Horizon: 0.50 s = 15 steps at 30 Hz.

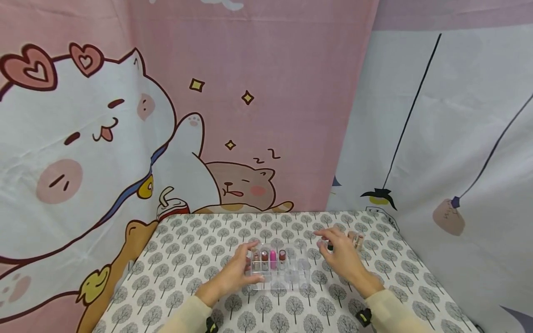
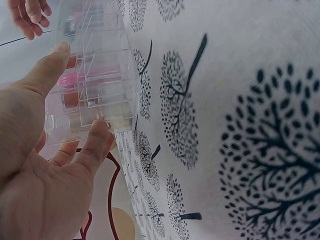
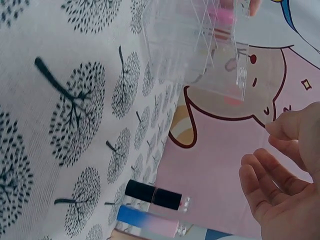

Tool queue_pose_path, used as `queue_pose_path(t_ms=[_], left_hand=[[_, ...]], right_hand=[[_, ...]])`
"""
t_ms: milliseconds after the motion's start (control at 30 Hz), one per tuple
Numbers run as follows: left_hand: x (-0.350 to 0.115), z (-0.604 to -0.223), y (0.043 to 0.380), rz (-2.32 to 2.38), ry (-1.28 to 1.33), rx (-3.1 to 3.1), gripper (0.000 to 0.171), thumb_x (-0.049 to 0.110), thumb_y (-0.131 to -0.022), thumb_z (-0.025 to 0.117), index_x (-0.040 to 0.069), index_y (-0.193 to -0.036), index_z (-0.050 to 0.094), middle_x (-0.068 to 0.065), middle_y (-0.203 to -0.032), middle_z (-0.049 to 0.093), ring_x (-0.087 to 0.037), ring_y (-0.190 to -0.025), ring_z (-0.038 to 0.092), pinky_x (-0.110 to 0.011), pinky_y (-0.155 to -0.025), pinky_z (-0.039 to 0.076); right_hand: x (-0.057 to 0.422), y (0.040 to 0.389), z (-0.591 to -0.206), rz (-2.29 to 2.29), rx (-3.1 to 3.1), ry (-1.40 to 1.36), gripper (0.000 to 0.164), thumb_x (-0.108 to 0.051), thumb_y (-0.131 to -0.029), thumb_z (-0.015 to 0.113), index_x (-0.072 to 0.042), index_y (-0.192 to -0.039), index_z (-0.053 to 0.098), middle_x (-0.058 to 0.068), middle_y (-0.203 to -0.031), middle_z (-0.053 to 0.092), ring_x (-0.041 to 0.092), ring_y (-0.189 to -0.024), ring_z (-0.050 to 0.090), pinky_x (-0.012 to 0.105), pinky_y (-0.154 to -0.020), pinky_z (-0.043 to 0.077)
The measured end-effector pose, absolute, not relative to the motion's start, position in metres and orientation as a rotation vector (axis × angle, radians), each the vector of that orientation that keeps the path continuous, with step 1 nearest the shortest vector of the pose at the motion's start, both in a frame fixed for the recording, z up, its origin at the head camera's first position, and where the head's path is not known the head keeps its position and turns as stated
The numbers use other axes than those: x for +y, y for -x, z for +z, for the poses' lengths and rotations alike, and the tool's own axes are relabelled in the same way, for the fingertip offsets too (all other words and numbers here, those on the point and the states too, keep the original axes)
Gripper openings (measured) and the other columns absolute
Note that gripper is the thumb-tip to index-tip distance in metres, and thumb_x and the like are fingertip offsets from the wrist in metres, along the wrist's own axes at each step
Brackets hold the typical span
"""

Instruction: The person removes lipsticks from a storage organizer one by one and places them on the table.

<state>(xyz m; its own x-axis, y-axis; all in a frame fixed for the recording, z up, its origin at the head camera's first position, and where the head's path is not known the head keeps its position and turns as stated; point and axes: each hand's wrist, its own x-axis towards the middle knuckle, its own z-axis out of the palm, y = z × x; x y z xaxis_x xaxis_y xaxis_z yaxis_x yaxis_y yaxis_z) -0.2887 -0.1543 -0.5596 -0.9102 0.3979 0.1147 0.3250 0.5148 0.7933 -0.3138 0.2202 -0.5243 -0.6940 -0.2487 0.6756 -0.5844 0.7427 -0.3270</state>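
A clear plastic lipstick organizer (image 1: 297, 279) stands on the patterned cloth, divided into small compartments. Several lipsticks stand in its back row toward the left, among them a bright pink one (image 1: 273, 260) and a dark red one (image 1: 282, 255). My left hand (image 1: 236, 269) grips the organizer's left end, thumb at the front and fingers round the side and back. To the right of it, my right hand (image 1: 343, 255) hovers with loosely bent fingers and nothing between them. In the right wrist view a black tube (image 3: 153, 195) and a blue-and-pink tube (image 3: 147, 220) stand beneath that hand.
More lipstick tubes (image 1: 359, 242) stand beyond the right hand, partly hidden by it. A tree-print cloth (image 1: 175, 259) covers the table. Behind rises a pink cartoon curtain (image 1: 291, 115), and a pale one (image 1: 416, 138) hangs along the right.
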Motion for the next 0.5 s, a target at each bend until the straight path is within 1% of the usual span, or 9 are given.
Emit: queue_pose_path(t_ms=[100, 167, 233, 300, 467, 500], left_hand=[[-0.155, -0.560, 0.289, 1.373, -0.639, 2.658, 0.114, 0.034, -0.094, 0.098, 0.023, -0.183, 0.028, -0.025, -0.180, 0.037, -0.038, -0.142, 0.066, -0.048, -0.120, 0.067], [-0.155, -0.560, 0.289, 1.377, -0.639, 2.658, 0.113, 0.033, -0.094, 0.098, 0.023, -0.183, 0.028, -0.025, -0.179, 0.038, -0.038, -0.140, 0.067, -0.047, -0.119, 0.067], [-0.155, -0.560, 0.289, 1.376, -0.647, 2.658, 0.114, 0.032, -0.094, 0.099, 0.023, -0.183, 0.028, -0.025, -0.179, 0.038, -0.038, -0.140, 0.067, -0.048, -0.118, 0.067], [-0.155, -0.559, 0.289, 1.372, -0.648, 2.659, 0.114, 0.032, -0.094, 0.099, 0.024, -0.183, 0.028, -0.025, -0.179, 0.038, -0.038, -0.140, 0.067, -0.047, -0.118, 0.067], [-0.154, -0.558, 0.288, 1.366, -0.644, 2.666, 0.115, 0.034, -0.093, 0.099, 0.022, -0.183, 0.028, -0.025, -0.179, 0.038, -0.038, -0.140, 0.067, -0.047, -0.118, 0.068], [-0.154, -0.558, 0.288, 1.364, -0.643, 2.667, 0.115, 0.034, -0.093, 0.099, 0.021, -0.183, 0.028, -0.025, -0.179, 0.038, -0.038, -0.140, 0.067, -0.047, -0.117, 0.068]], right_hand=[[0.215, 0.314, -0.525, 0.705, -2.319, -0.644, 0.035, 0.002, -0.097, 0.090, -0.008, -0.131, 0.084, 0.012, -0.124, 0.081, 0.028, -0.098, 0.080, 0.050, -0.088, 0.064], [0.211, 0.315, -0.526, 0.719, -2.315, -0.668, 0.036, 0.003, -0.096, 0.090, -0.007, -0.130, 0.084, 0.012, -0.124, 0.082, 0.028, -0.099, 0.080, 0.048, -0.089, 0.067], [0.208, 0.315, -0.528, 0.727, -2.311, -0.691, 0.037, 0.004, -0.095, 0.091, -0.007, -0.130, 0.084, 0.013, -0.123, 0.082, 0.027, -0.101, 0.080, 0.042, -0.080, 0.073], [0.204, 0.315, -0.529, 0.748, -2.315, -0.709, 0.039, 0.005, -0.095, 0.090, -0.008, -0.131, 0.084, 0.012, -0.124, 0.082, 0.027, -0.102, 0.080, 0.042, -0.082, 0.074], [0.196, 0.315, -0.533, 0.783, -2.342, -0.740, 0.040, 0.004, -0.098, 0.089, -0.006, -0.135, 0.082, 0.012, -0.127, 0.081, 0.030, -0.105, 0.080, 0.048, -0.088, 0.075], [0.194, 0.315, -0.533, 0.787, -2.352, -0.741, 0.039, 0.003, -0.098, 0.089, -0.006, -0.135, 0.082, 0.011, -0.127, 0.080, 0.030, -0.106, 0.080, 0.047, -0.088, 0.075]])
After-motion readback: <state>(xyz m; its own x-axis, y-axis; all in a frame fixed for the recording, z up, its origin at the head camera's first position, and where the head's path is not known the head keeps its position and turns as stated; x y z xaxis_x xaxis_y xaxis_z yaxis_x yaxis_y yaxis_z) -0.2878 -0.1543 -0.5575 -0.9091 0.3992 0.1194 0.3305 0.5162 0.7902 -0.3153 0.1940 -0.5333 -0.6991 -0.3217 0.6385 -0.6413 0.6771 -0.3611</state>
